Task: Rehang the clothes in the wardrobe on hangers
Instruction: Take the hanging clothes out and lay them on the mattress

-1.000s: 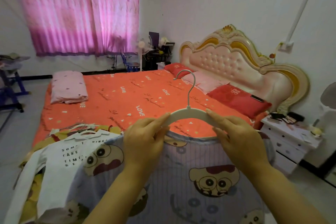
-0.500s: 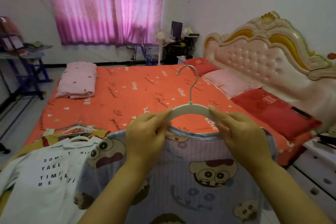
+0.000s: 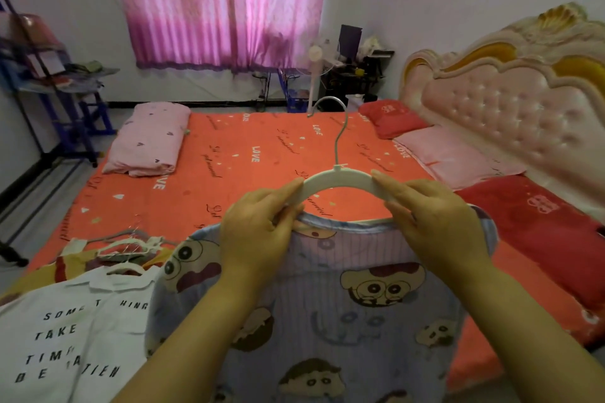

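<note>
The white plastic hanger (image 3: pixel 337 178) is held up in front of the person, above the near edge of the bed (image 3: pixel 229 157), with its thin metal hook (image 3: pixel 340 127) pointing upward; the cartoon-print top (image 3: pixel 360 304) hangs from it, its neckline just below the hanger's arch. The left hand (image 3: pixel 258 232) has its fingers (image 3: pixel 288 193) curled round the hanger's left arm, the thumb pinching at the collar; the right hand (image 3: pixel 435 226) grips the right arm the same way.

The top looks thin, soft and light, likely to slide off smooth plastic if tilted; the hanger looks stiff but slight, so it should carry easily. A sound hold would be the neck of the hook or the middle of the arch, keeping the arms level.

Both ends of the hanger are under the cloth, so whether they sit fully in the shoulders cannot be told; the hem is cut off by the lower edge; no wardrobe is in view. A white printed shirt (image 3: pixel 72 330) lies on the bed to the left, over something yellow that is mostly covered; spare hangers (image 3: pixel 131 245) lie tangled beside it.
</note>
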A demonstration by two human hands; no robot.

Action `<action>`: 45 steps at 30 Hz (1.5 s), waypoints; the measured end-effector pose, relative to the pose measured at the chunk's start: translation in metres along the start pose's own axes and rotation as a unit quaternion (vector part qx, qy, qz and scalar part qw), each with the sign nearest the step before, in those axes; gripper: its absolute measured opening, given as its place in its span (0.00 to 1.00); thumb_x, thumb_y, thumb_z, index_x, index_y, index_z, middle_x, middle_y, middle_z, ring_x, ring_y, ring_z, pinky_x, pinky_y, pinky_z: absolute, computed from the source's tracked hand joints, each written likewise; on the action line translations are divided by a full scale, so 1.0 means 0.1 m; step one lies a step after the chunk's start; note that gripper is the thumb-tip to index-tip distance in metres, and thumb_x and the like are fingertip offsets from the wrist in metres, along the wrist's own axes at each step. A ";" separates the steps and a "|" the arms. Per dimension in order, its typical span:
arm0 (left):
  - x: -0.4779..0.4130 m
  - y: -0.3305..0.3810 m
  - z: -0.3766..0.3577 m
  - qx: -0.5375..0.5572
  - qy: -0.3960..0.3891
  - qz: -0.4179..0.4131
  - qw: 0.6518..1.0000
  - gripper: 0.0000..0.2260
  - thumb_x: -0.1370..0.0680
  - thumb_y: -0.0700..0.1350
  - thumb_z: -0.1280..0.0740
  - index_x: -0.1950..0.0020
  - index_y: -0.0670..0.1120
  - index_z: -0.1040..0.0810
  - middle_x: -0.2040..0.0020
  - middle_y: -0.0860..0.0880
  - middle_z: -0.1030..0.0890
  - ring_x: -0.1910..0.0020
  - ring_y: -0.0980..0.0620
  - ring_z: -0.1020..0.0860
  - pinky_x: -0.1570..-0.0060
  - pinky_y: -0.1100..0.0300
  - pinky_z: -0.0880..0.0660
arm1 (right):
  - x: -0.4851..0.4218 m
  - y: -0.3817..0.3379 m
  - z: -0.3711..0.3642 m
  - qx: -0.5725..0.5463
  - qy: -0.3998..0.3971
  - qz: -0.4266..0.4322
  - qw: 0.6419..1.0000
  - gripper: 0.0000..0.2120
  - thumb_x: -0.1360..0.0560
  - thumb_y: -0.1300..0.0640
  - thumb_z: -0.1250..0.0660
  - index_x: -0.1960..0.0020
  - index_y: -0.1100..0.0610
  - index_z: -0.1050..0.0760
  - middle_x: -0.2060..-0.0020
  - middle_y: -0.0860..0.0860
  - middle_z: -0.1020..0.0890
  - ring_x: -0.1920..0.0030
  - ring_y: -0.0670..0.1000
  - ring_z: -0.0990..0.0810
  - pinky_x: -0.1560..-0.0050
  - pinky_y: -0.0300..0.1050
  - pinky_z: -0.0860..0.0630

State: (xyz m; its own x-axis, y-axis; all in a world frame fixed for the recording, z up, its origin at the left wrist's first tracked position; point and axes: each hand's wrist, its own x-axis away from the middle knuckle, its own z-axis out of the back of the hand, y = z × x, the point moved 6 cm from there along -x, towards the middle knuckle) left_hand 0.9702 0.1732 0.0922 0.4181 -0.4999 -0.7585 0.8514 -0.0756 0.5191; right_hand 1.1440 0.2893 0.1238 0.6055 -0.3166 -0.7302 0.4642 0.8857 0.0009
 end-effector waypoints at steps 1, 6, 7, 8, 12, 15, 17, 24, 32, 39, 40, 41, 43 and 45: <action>-0.07 -0.09 -0.08 0.002 -0.001 -0.001 1.000 0.15 0.28 0.42 0.32 0.41 0.45 0.20 0.61 0.47 0.19 0.64 0.46 0.24 0.66 0.50 0.26 | -0.07 0.06 -0.10 0.002 -0.004 -0.004 1.000 0.23 0.32 0.67 0.27 0.38 0.58 0.23 0.63 0.58 0.19 0.67 0.58 0.22 0.70 0.46 0.28; -0.55 -0.51 -0.37 0.007 0.000 -0.006 1.000 0.15 0.28 0.42 0.31 0.42 0.44 0.20 0.61 0.46 0.18 0.64 0.44 0.23 0.65 0.48 0.25 | -0.50 0.29 -0.56 0.012 0.006 -0.005 1.000 0.21 0.30 0.66 0.28 0.38 0.59 0.23 0.62 0.58 0.18 0.65 0.59 0.21 0.69 0.45 0.28; -0.64 -0.59 -0.42 0.005 0.002 -0.012 1.000 0.15 0.28 0.42 0.31 0.42 0.44 0.19 0.61 0.45 0.18 0.64 0.44 0.23 0.65 0.48 0.25 | -0.59 0.34 -0.65 0.012 0.011 -0.009 1.000 0.21 0.31 0.66 0.27 0.39 0.58 0.23 0.61 0.58 0.18 0.65 0.59 0.21 0.69 0.45 0.27; -0.73 -0.66 -0.47 0.001 0.004 -0.015 1.000 0.15 0.28 0.42 0.31 0.42 0.44 0.19 0.61 0.45 0.18 0.65 0.44 0.23 0.65 0.49 0.25 | -0.66 0.38 -0.72 0.014 0.016 -0.010 1.000 0.21 0.31 0.66 0.27 0.39 0.58 0.22 0.61 0.58 0.18 0.64 0.60 0.21 0.68 0.46 0.26; -0.96 -0.93 -0.68 -0.006 -0.002 -0.009 1.000 0.14 0.28 0.42 0.31 0.43 0.44 0.19 0.62 0.45 0.19 0.65 0.44 0.24 0.65 0.51 0.27 | -0.88 0.54 -1.04 0.017 0.010 -0.006 1.000 0.21 0.31 0.65 0.28 0.39 0.58 0.23 0.62 0.58 0.18 0.65 0.60 0.21 0.69 0.45 0.27; -1.06 -1.15 -0.86 -0.018 -0.008 0.007 1.000 0.14 0.28 0.43 0.32 0.43 0.44 0.19 0.63 0.46 0.19 0.65 0.44 0.24 0.65 0.51 0.27 | -1.01 0.67 -1.34 0.002 -0.010 -0.007 1.000 0.22 0.32 0.66 0.26 0.39 0.58 0.22 0.62 0.58 0.18 0.65 0.59 0.22 0.69 0.45 0.28; -1.12 -1.31 -0.99 -0.033 -0.012 0.015 0.999 0.14 0.28 0.43 0.32 0.43 0.45 0.19 0.64 0.46 0.20 0.65 0.44 0.24 0.66 0.52 0.28 | -1.09 0.78 -1.57 -0.022 -0.026 -0.010 0.999 0.22 0.31 0.66 0.27 0.38 0.58 0.23 0.63 0.58 0.19 0.66 0.60 0.22 0.68 0.47 0.27; -1.31 -1.93 -1.62 -0.096 -0.044 0.063 0.992 0.14 0.28 0.41 0.29 0.43 0.44 0.19 0.63 0.46 0.19 0.65 0.43 0.23 0.64 0.51 0.28 | -1.31 1.26 -2.52 -0.091 -0.059 -0.003 0.994 0.24 0.34 0.69 0.25 0.40 0.58 0.22 0.64 0.58 0.19 0.66 0.60 0.22 0.70 0.48 0.26; -1.26 -2.95 -2.51 -0.180 -0.111 0.184 0.960 0.16 0.27 0.41 0.28 0.40 0.44 0.21 0.55 0.45 0.18 0.56 0.41 0.23 0.56 0.51 0.31 | -1.32 1.79 -4.05 -0.185 -0.154 -0.030 0.970 0.22 0.31 0.69 0.28 0.39 0.59 0.22 0.64 0.58 0.20 0.65 0.60 0.23 0.69 0.49 0.28; -0.49 -3.69 -2.93 -0.237 -0.183 0.289 0.909 0.22 0.27 0.42 0.29 0.33 0.44 0.27 0.33 0.41 0.28 0.34 0.40 0.31 0.38 0.42 0.32 | -1.16 1.90 -5.66 -0.228 -0.262 -0.111 0.931 0.21 0.25 0.65 0.36 0.32 0.56 0.28 0.54 0.62 0.22 0.52 0.61 0.26 0.56 0.50 0.30; -0.36 -3.76 -2.97 -0.246 -0.200 0.303 0.899 0.23 0.26 0.44 0.30 0.32 0.45 0.29 0.31 0.42 0.30 0.32 0.41 0.33 0.36 0.44 0.34 | -1.13 1.87 -5.88 -0.207 -0.283 -0.112 0.930 0.23 0.24 0.64 0.36 0.30 0.55 0.31 0.47 0.62 0.23 0.46 0.61 0.27 0.49 0.53 0.29; -0.22 -3.83 -3.01 -0.253 -0.221 0.322 0.885 0.24 0.24 0.46 0.32 0.29 0.47 0.32 0.29 0.44 0.33 0.30 0.43 0.36 0.34 0.46 0.36 | -1.06 1.84 -6.08 -0.180 -0.317 -0.114 0.924 0.26 0.24 0.63 0.36 0.28 0.53 0.35 0.39 0.62 0.27 0.39 0.61 0.31 0.41 0.55 0.32; 0.04 -3.97 -3.07 -0.258 -0.255 0.359 0.860 0.25 0.22 0.50 0.36 0.26 0.50 0.38 0.26 0.47 0.39 0.27 0.48 0.42 0.31 0.52 0.42 | -0.84 1.76 -6.40 -0.154 -0.389 -0.129 0.899 0.30 0.24 0.63 0.37 0.25 0.52 0.42 0.30 0.58 0.35 0.30 0.59 0.38 0.32 0.57 0.39; 0.26 -4.07 -3.13 -0.263 -0.286 0.385 0.837 0.26 0.21 0.52 0.38 0.25 0.51 0.42 0.25 0.49 0.41 0.27 0.49 0.44 0.29 0.53 0.44 | -0.53 1.66 -6.53 -0.165 -0.430 -0.143 0.876 0.30 0.25 0.65 0.38 0.25 0.54 0.42 0.29 0.57 0.36 0.30 0.58 0.39 0.30 0.54 0.41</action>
State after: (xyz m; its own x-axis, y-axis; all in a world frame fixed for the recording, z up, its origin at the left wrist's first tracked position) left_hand 0.7341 0.4605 -0.2621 0.8156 -0.5677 0.1118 0.4832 0.7746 0.4082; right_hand 0.7667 0.6746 -0.2835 0.8243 -0.5541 0.1162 0.5496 0.7340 -0.3989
